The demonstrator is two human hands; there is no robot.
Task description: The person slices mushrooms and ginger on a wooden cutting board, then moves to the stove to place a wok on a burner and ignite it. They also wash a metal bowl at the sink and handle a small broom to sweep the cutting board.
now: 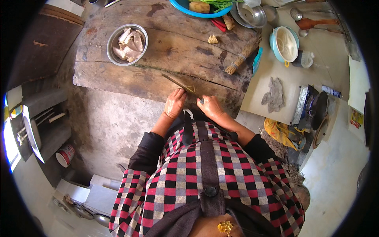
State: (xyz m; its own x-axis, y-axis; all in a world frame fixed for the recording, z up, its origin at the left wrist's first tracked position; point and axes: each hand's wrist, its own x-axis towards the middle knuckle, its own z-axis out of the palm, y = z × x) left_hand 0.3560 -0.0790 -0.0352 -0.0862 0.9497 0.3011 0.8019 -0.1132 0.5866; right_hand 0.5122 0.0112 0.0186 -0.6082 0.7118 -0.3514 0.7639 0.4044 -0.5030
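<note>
My right hand [210, 106] is closed around the dark handle of a knife [179, 84], whose narrow-looking blade points up and left over the near edge of the wooden table [118, 75]. Beside the blade, my left hand [175, 103] rests with bent fingertips on the wood; what lies under them is hidden. A few thin yellowish strips [192, 88] lie by the blade. Farther back stands a metal bowl [110, 53] of pale meat pieces [130, 46]. A piece of ginger [212, 39] lies toward the back right, with red chilies [219, 25] and more ginger [228, 22] behind it.
At the table's far edge is a blue basin [189, 12] with a potato and greens, next to metal bowls [251, 14]. A straw brush [242, 57] lies at the right. On the pale counter are a strainer [285, 44], a grey cloth [274, 94] and a gas stove [306, 103].
</note>
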